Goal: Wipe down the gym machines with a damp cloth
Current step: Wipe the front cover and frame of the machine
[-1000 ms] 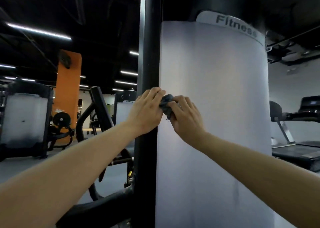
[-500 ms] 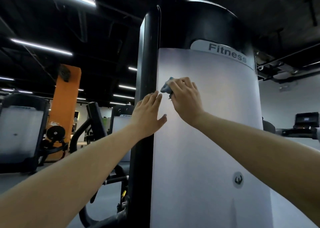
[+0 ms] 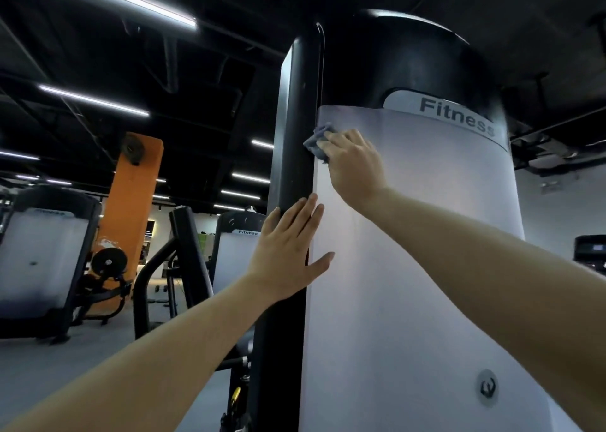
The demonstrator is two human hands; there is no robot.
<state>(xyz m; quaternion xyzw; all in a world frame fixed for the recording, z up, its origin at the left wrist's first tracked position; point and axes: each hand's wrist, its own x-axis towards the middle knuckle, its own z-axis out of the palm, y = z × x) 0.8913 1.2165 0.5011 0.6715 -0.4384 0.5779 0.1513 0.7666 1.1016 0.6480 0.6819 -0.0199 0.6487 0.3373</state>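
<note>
A tall gym machine stands right in front of me, with a white frosted shroud (image 3: 426, 251) marked "Fitness" and a black upright post (image 3: 292, 136) along its left edge. My right hand (image 3: 354, 166) holds a small grey-blue cloth (image 3: 316, 141) bunched under its fingers and presses it against the shroud's top left corner, beside the post. My left hand (image 3: 288, 254) lies flat lower down, fingers straight, across the post and the shroud's edge. Most of the cloth is hidden under my right hand.
Two more white-shrouded machines stand at the left (image 3: 42, 254) and behind the post (image 3: 236, 254). An orange pillar (image 3: 131, 208) rises at the left, with black levers and a weight plate near it. A treadmill console (image 3: 590, 248) shows at the far right.
My right hand has carried the cloth up the shroud's left edge to its top corner. My left hand has let go of the cloth and lies flat on the post. My view has tilted upward.
</note>
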